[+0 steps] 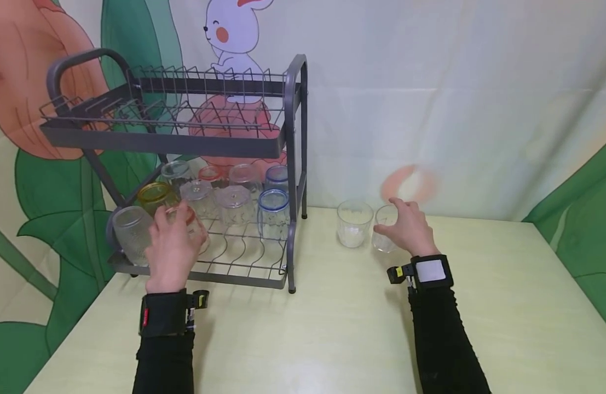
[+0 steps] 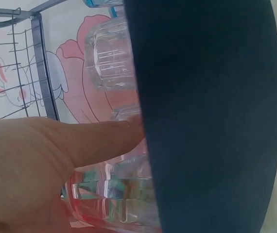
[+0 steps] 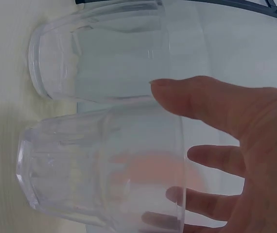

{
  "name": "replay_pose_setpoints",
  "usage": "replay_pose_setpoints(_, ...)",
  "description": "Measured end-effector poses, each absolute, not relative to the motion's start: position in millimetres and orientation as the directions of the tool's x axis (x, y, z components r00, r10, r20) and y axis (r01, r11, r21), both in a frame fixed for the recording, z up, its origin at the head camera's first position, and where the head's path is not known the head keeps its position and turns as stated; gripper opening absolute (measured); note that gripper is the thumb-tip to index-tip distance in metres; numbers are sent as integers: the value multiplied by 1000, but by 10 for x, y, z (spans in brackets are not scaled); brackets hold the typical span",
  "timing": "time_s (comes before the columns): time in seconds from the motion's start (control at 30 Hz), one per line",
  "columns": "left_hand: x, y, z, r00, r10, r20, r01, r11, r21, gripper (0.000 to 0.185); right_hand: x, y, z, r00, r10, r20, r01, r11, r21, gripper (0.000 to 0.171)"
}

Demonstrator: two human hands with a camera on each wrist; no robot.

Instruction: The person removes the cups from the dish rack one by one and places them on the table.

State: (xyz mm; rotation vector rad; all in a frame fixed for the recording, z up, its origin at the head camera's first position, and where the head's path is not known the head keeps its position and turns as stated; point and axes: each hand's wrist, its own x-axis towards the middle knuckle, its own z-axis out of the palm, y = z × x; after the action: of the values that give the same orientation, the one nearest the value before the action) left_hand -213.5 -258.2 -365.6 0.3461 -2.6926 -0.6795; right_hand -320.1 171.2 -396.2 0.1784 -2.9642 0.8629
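In the head view my left hand [image 1: 171, 246] is at the front left of the rack's lower tier, its fingers and thumb round an upside-down glass with a red rim [image 1: 200, 232], which leans. The left wrist view shows the thumb against that red-rimmed glass [image 2: 114, 204], part of it hidden by the rack's dark bar. On the table, my right hand [image 1: 408, 227] is spread about the top of a clear glass [image 1: 384, 241] standing upright. Thumb and fingers lie loosely on either side of its rim in the right wrist view; firm contact cannot be made out.
A wider clear glass [image 1: 353, 230] stands just left of the right hand. The dark two-tier rack [image 1: 194, 145] holds several upturned glasses below, including a blue-rimmed one [image 1: 273, 210], a yellow one [image 1: 157, 194] and a leaning clear one [image 1: 132, 235]. Behind hangs a printed curtain [image 1: 431, 98].
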Motion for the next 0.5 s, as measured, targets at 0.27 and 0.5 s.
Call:
replay_pose_setpoints(0.27,-2122,-2554,-3640,-911,-308,275,-151,868,473,75,-3232,1701,-3976,-992,-107,71,-129,836,-534,77)
replay_pose_setpoints(0.5,-2114,-2541,-3617,-914,-301,272,-149,873,464,73,-3207,1698,-3984,-992,-108,65,-126,834,-537,74)
